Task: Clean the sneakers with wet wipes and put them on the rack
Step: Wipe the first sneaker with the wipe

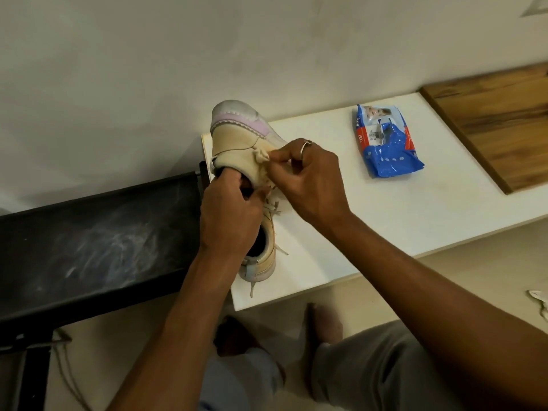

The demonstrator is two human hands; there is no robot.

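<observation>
While left hand (231, 216) grip clamps raised sneaker (237, 136) at collar, right hand (310, 179) grip pinches wipe (262, 157) on its side, 2nd sneaker (268, 262) & wipes pack (385, 143) on surface (385, 226)

One camera only, worn on the person's head. It looks forward and steeply down, so both forearms run in from the bottom edge, and the left hand (229, 215) and right hand (308, 185) meet just above the middle of the frame. It sits close over them, near enough to show the small wipe (261, 157) the right hand pinches against the sneaker (237, 140) the left hand grips. The wide lens takes in plenty around them: the wall (267, 48) across the top, the black rack (89, 238) at left, the white table (415, 209) running off to the right, and the person's legs (370, 369) and the floor (370, 283) beneath. Straight edges splay outward toward the corners.
</observation>
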